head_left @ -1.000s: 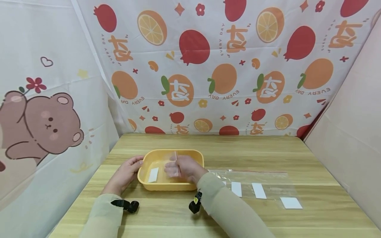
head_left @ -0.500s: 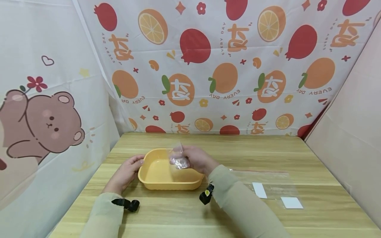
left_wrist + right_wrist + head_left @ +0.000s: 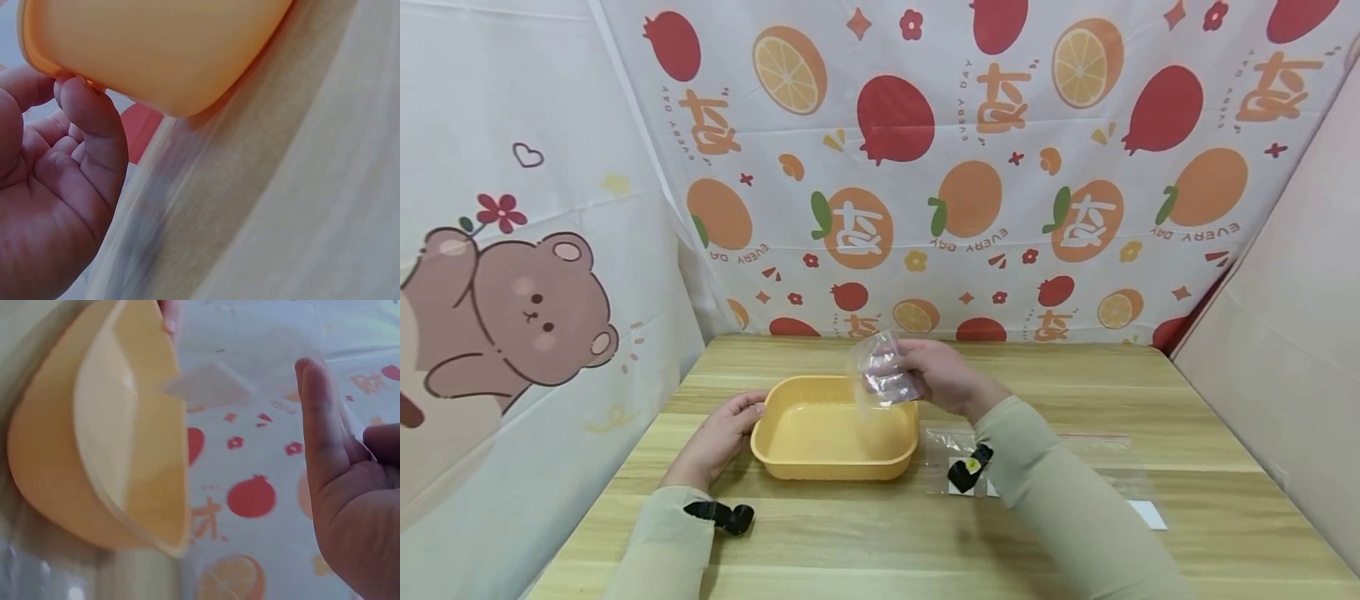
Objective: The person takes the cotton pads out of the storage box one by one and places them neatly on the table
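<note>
At the left end of a yellow plastic basin (image 3: pixel 835 471), my left hand (image 3: pixel 718 437) pinches the rim. Up close in the left wrist view, the thumb (image 3: pixel 94 112) and a finger meet at the basin's edge (image 3: pixel 150 56). My right hand (image 3: pixel 943 375) holds a small clear plastic bag (image 3: pixel 883 375) between thumb and fingers, raised above the basin's right back corner. In the right wrist view, a pale translucent part of the bag (image 3: pixel 212 384) sticks out past the fingers, beside the basin (image 3: pixel 50 437). Part of the bag is blurred.
Flat clear zip bags (image 3: pixel 936 446) with white labels (image 3: pixel 1148 514) lie on the wooden table (image 3: pixel 820 542) right of the basin, partly hidden beneath my right forearm. A fruit-print cloth (image 3: pixel 1022 192) hangs behind the table, and a bear-print cloth (image 3: pixel 535 317) at the left.
My right hand has lifted the clear bag out of the basin and moved up and to the right. The white label seen inside the basin earlier is gone from there. My left hand stays at the rim.
</note>
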Action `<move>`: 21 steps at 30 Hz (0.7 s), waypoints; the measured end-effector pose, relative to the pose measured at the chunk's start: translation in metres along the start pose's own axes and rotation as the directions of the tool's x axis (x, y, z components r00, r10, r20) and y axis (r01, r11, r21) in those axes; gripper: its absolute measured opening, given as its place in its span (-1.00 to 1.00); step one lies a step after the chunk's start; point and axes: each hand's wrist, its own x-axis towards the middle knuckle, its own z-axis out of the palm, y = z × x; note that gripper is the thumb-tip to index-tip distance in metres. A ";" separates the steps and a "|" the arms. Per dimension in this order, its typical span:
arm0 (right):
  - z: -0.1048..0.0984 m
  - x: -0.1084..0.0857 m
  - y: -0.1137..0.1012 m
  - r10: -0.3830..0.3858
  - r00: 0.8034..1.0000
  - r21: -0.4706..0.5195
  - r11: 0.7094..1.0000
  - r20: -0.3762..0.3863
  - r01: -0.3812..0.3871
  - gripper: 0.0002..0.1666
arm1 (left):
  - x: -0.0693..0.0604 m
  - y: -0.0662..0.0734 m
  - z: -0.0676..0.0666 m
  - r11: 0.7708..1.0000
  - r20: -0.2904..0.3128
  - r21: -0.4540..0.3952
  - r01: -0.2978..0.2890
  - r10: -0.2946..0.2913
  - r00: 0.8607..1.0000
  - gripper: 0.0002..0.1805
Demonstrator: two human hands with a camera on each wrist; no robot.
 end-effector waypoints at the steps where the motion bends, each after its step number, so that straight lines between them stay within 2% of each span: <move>1: -0.004 -0.005 -0.004 -0.011 1.000 -0.004 1.000 0.025 0.011 -0.56 | 0.000 0.000 0.000 1.000 -0.002 0.000 0.001 -0.001 1.000 -0.47; 5: -0.025 -0.024 -0.016 -0.030 0.994 -0.045 0.998 0.109 0.035 -0.56 | -0.001 0.001 0.001 1.000 -0.006 -0.002 0.009 -0.009 1.000 -0.47; 9: -0.048 -0.046 -0.023 -0.036 0.989 -0.134 0.989 0.143 0.056 -0.57 | -0.002 0.003 0.002 1.000 -0.009 0.002 0.008 -0.008 1.000 -0.47; 12: -0.067 -0.065 -0.028 -0.036 0.983 -0.209 0.975 0.182 0.075 -0.58 | -0.002 0.002 0.002 1.000 -0.010 0.002 0.009 -0.009 1.000 -0.47; 16: -0.092 -0.089 -0.031 -0.030 0.965 -0.305 0.946 0.262 0.112 -0.58 | -0.001 -0.001 0.000 1.000 -0.011 -0.001 0.018 -0.018 1.000 -0.47; 18: -0.103 -0.100 -0.033 -0.005 0.961 -0.355 0.929 0.275 0.107 -0.58 | 0.000 -0.001 0.000 1.000 -0.010 -0.001 0.018 -0.018 1.000 -0.46; 21: -0.117 -0.116 -0.034 0.070 0.964 -0.425 0.904 0.258 0.049 -0.58 | 0.000 -0.001 0.000 1.000 -0.015 -0.004 0.018 -0.018 1.000 -0.45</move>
